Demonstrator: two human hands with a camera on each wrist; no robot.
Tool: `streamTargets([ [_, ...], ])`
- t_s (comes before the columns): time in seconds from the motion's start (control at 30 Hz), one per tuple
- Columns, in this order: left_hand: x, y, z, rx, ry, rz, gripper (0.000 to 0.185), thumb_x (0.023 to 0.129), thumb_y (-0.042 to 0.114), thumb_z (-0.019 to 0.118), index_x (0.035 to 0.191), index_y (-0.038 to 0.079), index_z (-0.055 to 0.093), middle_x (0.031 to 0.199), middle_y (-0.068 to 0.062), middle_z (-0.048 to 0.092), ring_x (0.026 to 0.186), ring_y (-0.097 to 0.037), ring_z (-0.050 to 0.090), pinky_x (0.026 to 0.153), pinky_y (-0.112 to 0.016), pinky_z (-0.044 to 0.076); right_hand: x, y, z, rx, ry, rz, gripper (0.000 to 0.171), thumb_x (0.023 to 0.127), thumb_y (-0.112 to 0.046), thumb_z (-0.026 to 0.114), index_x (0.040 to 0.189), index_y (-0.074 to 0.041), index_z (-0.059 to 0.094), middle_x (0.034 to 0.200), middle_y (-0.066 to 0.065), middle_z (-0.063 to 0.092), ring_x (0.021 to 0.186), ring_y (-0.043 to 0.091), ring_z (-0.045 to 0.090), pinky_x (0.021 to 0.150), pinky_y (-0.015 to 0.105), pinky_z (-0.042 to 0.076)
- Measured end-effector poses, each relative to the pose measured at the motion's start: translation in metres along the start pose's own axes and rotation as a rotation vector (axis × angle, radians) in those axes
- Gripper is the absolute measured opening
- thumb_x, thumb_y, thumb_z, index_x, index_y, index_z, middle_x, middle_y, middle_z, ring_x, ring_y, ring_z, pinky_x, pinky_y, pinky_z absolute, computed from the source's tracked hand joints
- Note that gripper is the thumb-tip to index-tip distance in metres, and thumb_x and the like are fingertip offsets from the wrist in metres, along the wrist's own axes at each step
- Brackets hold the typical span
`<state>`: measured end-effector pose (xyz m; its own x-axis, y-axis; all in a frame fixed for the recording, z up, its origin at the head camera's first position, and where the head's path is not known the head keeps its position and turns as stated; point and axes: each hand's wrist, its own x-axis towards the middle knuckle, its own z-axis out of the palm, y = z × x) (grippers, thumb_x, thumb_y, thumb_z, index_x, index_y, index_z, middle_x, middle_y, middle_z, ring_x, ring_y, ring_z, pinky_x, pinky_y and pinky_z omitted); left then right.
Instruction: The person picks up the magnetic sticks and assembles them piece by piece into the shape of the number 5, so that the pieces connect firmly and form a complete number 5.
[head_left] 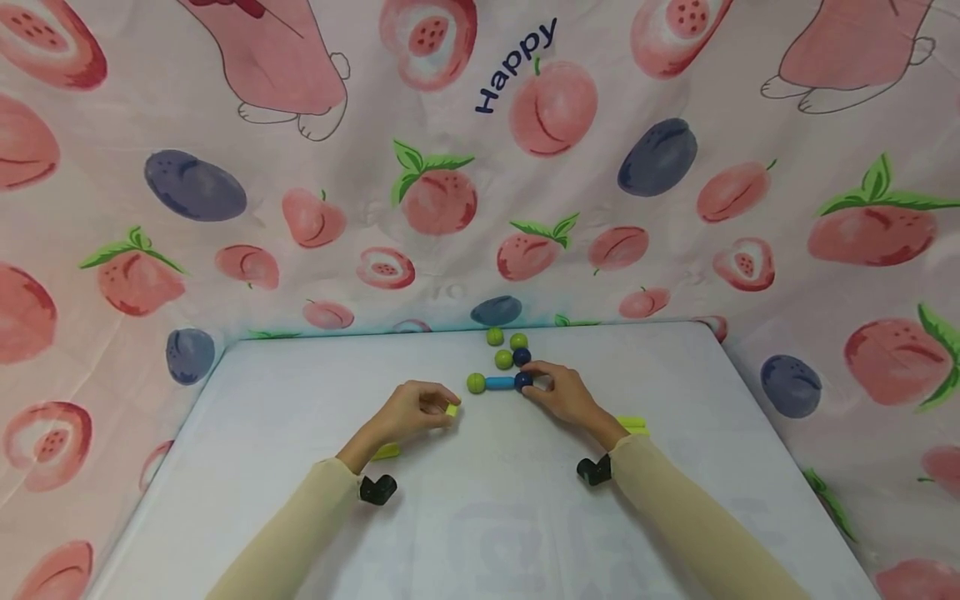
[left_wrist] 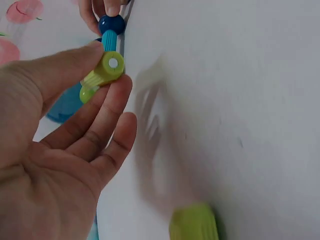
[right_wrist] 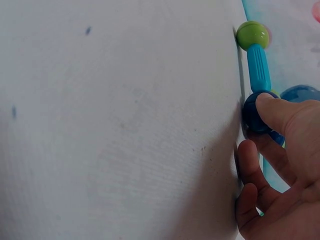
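Left hand pinching a rod; right hand steadying the ball-and-rod piece.

We are pinching the yellow-green rod (left_wrist: pixel 102 72) in our left hand (head_left: pixel 408 412), just left of the blue rod (head_left: pixel 499 383) lying left-right; right hand (head_left: pixel 566 396) fingertips are gripping its dark blue ball (right_wrist: pixel 257 112).

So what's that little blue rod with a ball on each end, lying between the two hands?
The blue rod is a short ribbed stick, plastic by the look of it, lying flat on the white table. A green ball sits on the end towards the left hand, a dark blue ball on the other. The right hand pinches the dark blue ball; nothing touches the rod's middle. Loose balls lie just beyond it.
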<state>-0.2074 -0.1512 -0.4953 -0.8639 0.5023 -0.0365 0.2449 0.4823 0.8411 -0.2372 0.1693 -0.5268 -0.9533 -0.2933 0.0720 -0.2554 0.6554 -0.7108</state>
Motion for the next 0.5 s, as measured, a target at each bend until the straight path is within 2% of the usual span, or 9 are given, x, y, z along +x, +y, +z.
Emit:
streamTargets([
  [0.13,0.009,0.005,0.009,-0.012,0.021,-0.038,0.024,0.087,0.010,0.083,0.110,0.010,0.078,0.100,-0.002,0.073,0.090,-0.015,0.065,0.079,-0.027,0.053,0.000,-0.001,-0.001,0.000,0.000,0.000,0.037,0.095,-0.021,0.076,0.131,-0.014,0.069,0.129,0.008,0.068,0.071,0.014,0.054,0.069,0.031,0.047],
  [0.37,0.021,0.009,0.022,-0.005,0.043,-0.049,0.023,0.085,0.009,0.084,0.108,0.008,0.078,0.095,-0.003,0.073,0.087,-0.016,0.065,0.071,-0.028,0.053,0.001,0.001,-0.001,-0.005,0.000,-0.011,0.037,0.095,-0.021,0.076,0.130,-0.014,0.069,0.130,0.009,0.068,0.071,0.013,0.055,0.069,0.031,0.048],
  [0.5,0.026,0.009,0.026,-0.024,0.054,-0.077,0.023,0.085,0.009,0.085,0.108,0.009,0.078,0.093,-0.002,0.073,0.084,-0.014,0.065,0.067,-0.027,0.053,0.000,0.002,0.000,-0.009,-0.002,-0.014,0.038,0.095,-0.021,0.076,0.131,-0.013,0.069,0.131,0.009,0.068,0.072,0.013,0.055,0.070,0.031,0.048],
])
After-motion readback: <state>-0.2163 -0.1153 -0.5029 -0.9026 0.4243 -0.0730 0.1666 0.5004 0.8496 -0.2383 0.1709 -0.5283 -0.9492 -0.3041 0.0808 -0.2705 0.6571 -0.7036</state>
